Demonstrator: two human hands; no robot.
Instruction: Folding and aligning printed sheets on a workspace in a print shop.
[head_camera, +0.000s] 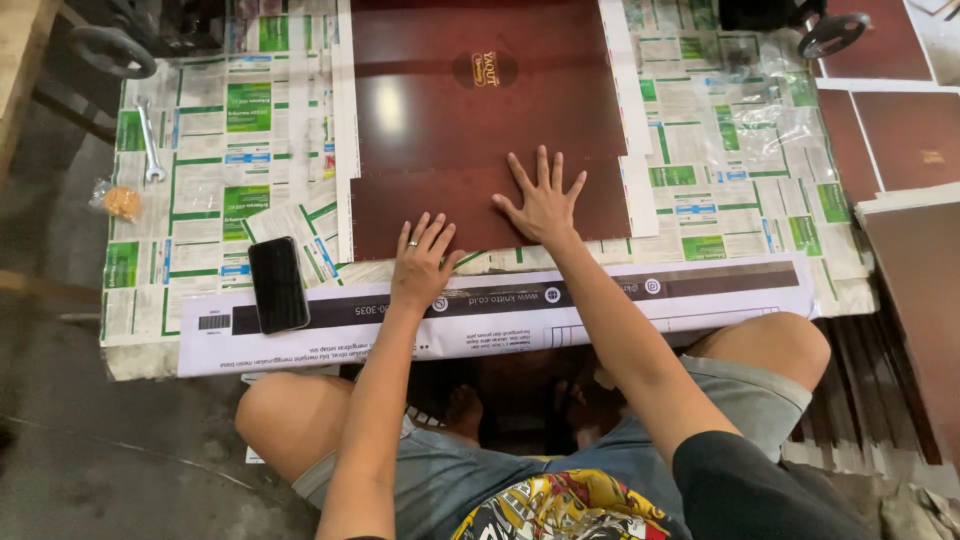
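Two hands press flat on a big dark red sheet (440, 110) that lies on a low table (140, 355) covered in newspaper. This sheet is the biggest thing here. It sits in the middle of the table and reaches up to the far edge, with its long side running from the near edge to the far edge. A small gold oval mark on it lies near the far end.

Next in size is a long white paper strip (700, 290). It lies along the near edge of the table, stretching left to right, just below the red sheet.

More dark red sheets (915, 140) are stacked past the right edge.

The right hand (543, 203) is open wide, fingers spread, flat on the near part of the red sheet. The left hand (422, 262) is also open and flat, at the sheet's near edge, partly on the white strip.

A black phone (278, 284) lies on the strip near the left corner. A small wrench (149, 140) lies by the left edge.
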